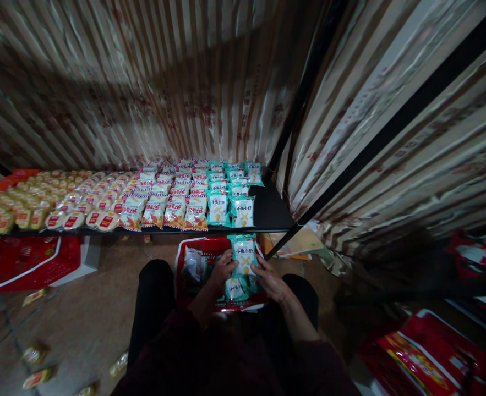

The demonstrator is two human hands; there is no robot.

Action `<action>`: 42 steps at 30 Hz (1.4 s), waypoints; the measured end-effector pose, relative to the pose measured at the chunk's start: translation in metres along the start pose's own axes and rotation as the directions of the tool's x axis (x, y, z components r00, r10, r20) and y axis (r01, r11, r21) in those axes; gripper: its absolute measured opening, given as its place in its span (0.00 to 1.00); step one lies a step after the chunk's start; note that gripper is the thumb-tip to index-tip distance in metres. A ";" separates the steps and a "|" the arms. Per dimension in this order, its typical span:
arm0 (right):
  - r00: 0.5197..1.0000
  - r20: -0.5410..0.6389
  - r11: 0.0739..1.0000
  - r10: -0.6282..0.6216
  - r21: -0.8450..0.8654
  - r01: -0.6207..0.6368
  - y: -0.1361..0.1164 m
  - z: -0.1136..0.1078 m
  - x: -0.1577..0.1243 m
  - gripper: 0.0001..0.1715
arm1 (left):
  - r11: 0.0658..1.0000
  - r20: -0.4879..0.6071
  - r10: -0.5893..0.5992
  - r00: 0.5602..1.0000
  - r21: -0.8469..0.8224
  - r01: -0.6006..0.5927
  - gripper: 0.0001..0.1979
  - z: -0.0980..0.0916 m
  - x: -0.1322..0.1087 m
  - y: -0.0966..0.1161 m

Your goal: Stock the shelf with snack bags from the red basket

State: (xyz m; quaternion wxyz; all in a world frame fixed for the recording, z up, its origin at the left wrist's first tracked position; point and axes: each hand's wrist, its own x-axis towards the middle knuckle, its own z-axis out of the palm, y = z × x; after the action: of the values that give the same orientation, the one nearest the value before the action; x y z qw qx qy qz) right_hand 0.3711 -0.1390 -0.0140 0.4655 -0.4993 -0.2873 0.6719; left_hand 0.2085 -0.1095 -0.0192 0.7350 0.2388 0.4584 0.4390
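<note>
Between my two hands, upright above a red basket (pixel 179 275), is a teal-and-white snack bag (pixel 244 256). My left hand (pixel 223 269) grips its left edge, and my right hand (pixel 267 276) has the right edge. More teal bags (pixel 236 288) and some clear-wrapped packs (pixel 194 263) lie inside the basket, partly covered by my hands. Just beyond, a black shelf (pixel 272 212) bears rows of matching teal bags (pixel 218 208). Left of those stand white-and-orange snack bags (pixel 174 211), then round wrapped crackers (pixel 74 220) and small yellow packs (pixel 23 218).
Another red basket (pixel 28 264) sits under the shelf's left end. Several yellow packs (pixel 37 378) lie on the floor. A black slanting post (pixel 362 157) rises at the right, before striped curtains (pixel 209 82). At lower right is a red container (pixel 444 341) with red packages.
</note>
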 end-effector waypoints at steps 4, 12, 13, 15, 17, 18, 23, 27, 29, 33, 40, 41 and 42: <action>0.999 -0.030 1.000 -0.020 0.007 0.020 -0.005 -0.010 -0.001 0.35 | 1.000 -0.019 0.007 1.000 0.023 -0.006 0.22 0.010 0.001 0.000; 0.996 -0.094 0.998 0.004 0.058 0.001 -0.021 -0.024 -0.002 0.30 | 0.998 0.061 -0.012 0.998 0.062 0.008 0.26 0.030 -0.006 0.004; 0.995 -0.101 0.998 0.002 0.056 0.004 -0.023 -0.025 -0.002 0.30 | 0.997 0.051 -0.010 0.999 0.072 0.007 0.27 0.033 -0.006 0.005; 0.994 -0.110 0.999 -0.014 0.050 0.019 -0.027 -0.029 -0.003 0.30 | 0.996 0.037 -0.004 0.999 0.088 0.000 0.26 0.040 -0.005 0.006; 0.993 -0.115 0.998 -0.033 0.045 0.038 -0.031 -0.034 -0.002 0.29 | 0.996 0.057 0.002 0.998 0.087 -0.007 0.26 0.046 -0.003 0.006; 0.992 -0.118 0.998 -0.037 0.043 0.043 -0.032 -0.038 -0.002 0.29 | 0.997 0.075 0.003 0.997 0.080 -0.009 0.26 0.049 -0.002 0.006; 0.988 -0.148 0.998 -0.047 0.031 0.052 -0.037 -0.052 0.001 0.27 | 0.999 0.090 -0.018 0.996 0.053 0.014 0.27 0.063 0.006 0.003; 0.986 -0.148 0.996 -0.074 0.042 0.081 -0.044 -0.055 0.002 0.27 | 1.000 0.095 -0.007 0.995 0.030 0.004 0.26 0.072 0.015 0.001; 0.982 -0.169 0.995 -0.084 0.039 0.092 -0.049 -0.055 0.003 0.26 | 1.000 0.086 0.012 0.996 0.025 -0.015 0.25 0.077 0.021 0.000; 0.977 -0.199 0.995 -0.078 0.041 0.088 -0.057 -0.056 0.006 0.26 | 0.998 0.075 0.043 0.996 0.030 -0.046 0.22 0.084 0.032 -0.002; 0.974 -0.205 0.993 -0.095 0.044 0.106 -0.066 -0.062 0.016 0.25 | 0.999 0.102 0.050 0.994 0.011 -0.051 0.19 0.094 0.039 0.003; 0.972 -0.213 0.994 -0.095 0.036 0.105 -0.067 -0.063 0.018 0.24 | 0.999 0.100 0.043 0.994 0.012 -0.045 0.19 0.095 0.039 0.005; 0.970 -0.225 0.994 -0.096 0.027 0.105 -0.069 -0.063 0.019 0.24 | 0.999 0.094 0.035 0.995 0.016 -0.037 0.20 0.097 0.039 0.006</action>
State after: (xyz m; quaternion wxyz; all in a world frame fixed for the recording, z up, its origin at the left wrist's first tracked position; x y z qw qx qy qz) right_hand 0.4525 -0.0989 0.0154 0.5378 -0.5473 -0.2452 0.5926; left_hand 0.2988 -0.0675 0.0121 0.7456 0.2738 0.4229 0.4362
